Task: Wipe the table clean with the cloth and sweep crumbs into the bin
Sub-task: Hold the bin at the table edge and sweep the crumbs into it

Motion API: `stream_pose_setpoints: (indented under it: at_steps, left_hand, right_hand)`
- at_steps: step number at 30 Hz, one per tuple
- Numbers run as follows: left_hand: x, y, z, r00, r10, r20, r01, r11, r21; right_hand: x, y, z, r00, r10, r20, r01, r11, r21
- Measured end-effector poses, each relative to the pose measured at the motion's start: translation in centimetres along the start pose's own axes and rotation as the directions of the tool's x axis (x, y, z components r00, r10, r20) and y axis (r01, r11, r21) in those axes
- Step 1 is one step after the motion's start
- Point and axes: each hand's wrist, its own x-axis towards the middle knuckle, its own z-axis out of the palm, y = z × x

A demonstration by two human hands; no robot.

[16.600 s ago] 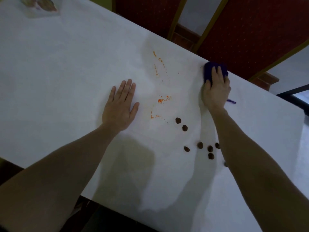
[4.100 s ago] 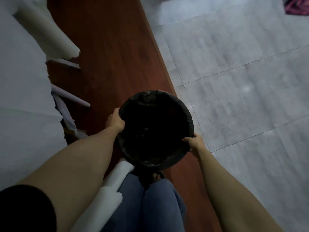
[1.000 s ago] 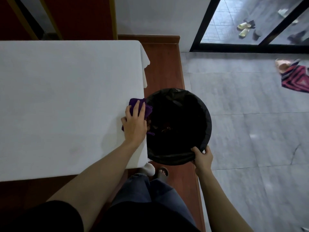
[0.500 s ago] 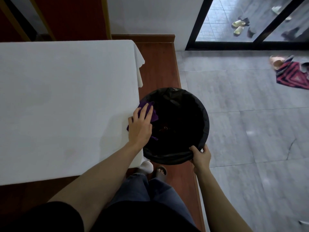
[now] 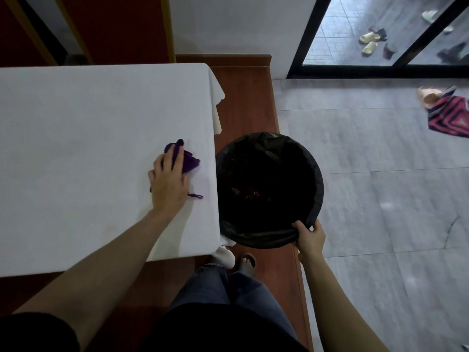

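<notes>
A white-covered table (image 5: 76,138) fills the left of the head view. My left hand (image 5: 168,182) presses a purple cloth (image 5: 189,161) flat on it, a little in from the right edge. A black-lined round bin (image 5: 314,174) is held against that edge, slightly below the tabletop. My right hand (image 5: 309,238) grips the bin's near rim. A few brown crumbs (image 5: 250,194) lie at the bottom of the bin. No crumbs show on the tabletop.
A reddish wooden platform (image 5: 243,97) runs beside the table, with grey floor tiles (image 5: 380,174) to the right. My legs and sandalled foot (image 5: 247,261) stand below the bin. A striped rag (image 5: 449,118) lies at far right. A glass door (image 5: 380,34) is at top right.
My left hand has drawn the cloth back from over the bin's rim onto the table, leftwards. The bin and my right hand stay in place.
</notes>
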Motion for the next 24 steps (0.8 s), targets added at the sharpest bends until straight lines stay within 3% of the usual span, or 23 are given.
stream_pose_setpoints:
  at_steps: [8, 24]
  left_hand:
    - [-0.6, -4.2, -0.4, 0.980, -0.199, -0.017, 0.199, 0.980, 0.023]
    - [-0.9, -4.9, 1.1, 0.983, -0.180, 0.045, 0.178, 0.983, 0.039]
  right_hand:
    - [0.1, -0.3, 0.5, 1.000, 0.008, 0.003, -0.008, 1.000, -0.013]
    - [0.5, -0.4, 0.6, 1.000, 0.016, -0.026, -0.016, 1.000, 0.006]
